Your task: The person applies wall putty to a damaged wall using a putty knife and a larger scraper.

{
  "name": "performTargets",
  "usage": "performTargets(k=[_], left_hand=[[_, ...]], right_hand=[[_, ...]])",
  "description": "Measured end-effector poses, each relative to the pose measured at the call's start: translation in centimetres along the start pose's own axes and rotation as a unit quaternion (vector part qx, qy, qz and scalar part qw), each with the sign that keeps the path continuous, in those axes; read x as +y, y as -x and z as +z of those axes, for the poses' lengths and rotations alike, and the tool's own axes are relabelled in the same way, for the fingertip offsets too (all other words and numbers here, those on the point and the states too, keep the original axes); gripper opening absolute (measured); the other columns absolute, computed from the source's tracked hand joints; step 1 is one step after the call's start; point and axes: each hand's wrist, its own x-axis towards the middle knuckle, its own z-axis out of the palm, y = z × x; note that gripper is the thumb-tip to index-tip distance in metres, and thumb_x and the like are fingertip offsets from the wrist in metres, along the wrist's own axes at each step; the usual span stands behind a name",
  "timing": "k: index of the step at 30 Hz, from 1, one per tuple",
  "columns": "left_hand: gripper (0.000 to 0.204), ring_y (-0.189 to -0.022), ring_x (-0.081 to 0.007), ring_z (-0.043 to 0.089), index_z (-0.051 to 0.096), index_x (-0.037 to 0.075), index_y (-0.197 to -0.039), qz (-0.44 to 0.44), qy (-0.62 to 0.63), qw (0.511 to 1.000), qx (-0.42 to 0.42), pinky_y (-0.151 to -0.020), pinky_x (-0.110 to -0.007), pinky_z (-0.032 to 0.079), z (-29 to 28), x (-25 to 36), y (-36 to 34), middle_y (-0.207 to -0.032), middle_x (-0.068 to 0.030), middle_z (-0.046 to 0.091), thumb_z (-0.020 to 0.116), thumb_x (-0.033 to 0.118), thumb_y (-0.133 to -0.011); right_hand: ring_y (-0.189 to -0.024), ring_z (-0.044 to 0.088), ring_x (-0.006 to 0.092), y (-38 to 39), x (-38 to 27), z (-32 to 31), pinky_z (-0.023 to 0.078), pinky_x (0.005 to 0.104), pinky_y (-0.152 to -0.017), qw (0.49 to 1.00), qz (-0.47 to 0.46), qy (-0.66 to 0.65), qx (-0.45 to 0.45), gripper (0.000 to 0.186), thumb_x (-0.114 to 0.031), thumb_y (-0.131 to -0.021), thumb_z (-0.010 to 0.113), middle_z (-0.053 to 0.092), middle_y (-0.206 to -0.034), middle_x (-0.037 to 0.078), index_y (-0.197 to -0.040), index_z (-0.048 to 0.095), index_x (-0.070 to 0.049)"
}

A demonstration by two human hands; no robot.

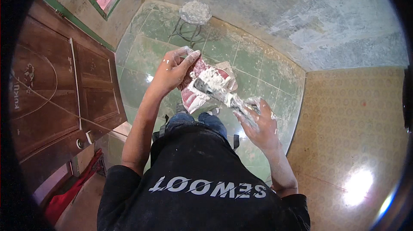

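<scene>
My left hand (172,71) grips the edge of a reddish flat piece (188,96), with the thumb and fingers closed on its upper left side. White putty (211,76) lies thick over this piece, and its exact kind is partly hidden by the smears. Closed around a putty knife (221,95) is my right hand (260,123). The knife's dark, putty-caked end rests over or just above the reddish piece. White smears cover the fingers of both hands.
A round stool (195,12) crusted with white stands beyond my hands on the green tiled floor (148,37). Patchy grey wall (275,7) rises behind, with a patterned tan wall (348,123) at right. A brown wooden door (97,74) stands left, near a red cloth (75,188).
</scene>
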Motion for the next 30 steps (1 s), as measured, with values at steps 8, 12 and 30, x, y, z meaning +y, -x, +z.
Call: performTargets(k=[8, 12, 30], left_hand=[[0.031, -0.049, -0.0033, 0.046, 0.065, -0.003, -0.094, -0.012, 0.004, 0.999, 0.045, -0.043, -0.024, 0.033, 0.0, 0.5, -0.4, -0.057, 0.0016, 0.056, 0.061, 0.028, -0.095], [0.03, -0.049, -0.0036, 0.046, 0.066, -0.002, -0.094, -0.024, -0.008, 0.999, -0.022, -0.043, -0.025, 0.033, -0.5, -0.4, -1.1, -0.057, 0.0023, 0.055, 0.061, 0.028, -0.095], [0.028, -0.044, -0.0042, 0.045, 0.063, 0.003, -0.084, -0.044, 0.003, 0.997, -0.071, -0.039, -0.023, 0.033, 0.3, 1.8, -1.0, -0.057, 0.0039, 0.052, 0.061, 0.028, -0.095]], right_hand=[[-0.092, 0.062, 0.0307, 0.1, 0.2, -0.4, 0.052, 0.0377, -0.076, 1.0, 0.01, 0.0, -0.005, 0.029, -0.012, -0.074, 0.08, 0.062, -0.102, 0.015, -0.101, 0.071, -0.006], [-0.088, 0.063, 0.03, -0.9, -1.2, -0.2, 0.053, 0.0376, -0.073, 0.999, -0.027, 0.006, -0.018, 0.03, -0.011, -0.072, 0.081, 0.062, -0.099, 0.015, -0.099, 0.071, -0.006], [-0.083, 0.064, 0.0282, -1.6, -0.7, -2.3, 0.055, 0.0378, -0.069, 0.997, -0.05, 0.044, -0.024, 0.032, -0.018, -0.076, 0.075, 0.06, -0.095, 0.014, -0.108, 0.07, -0.012]])
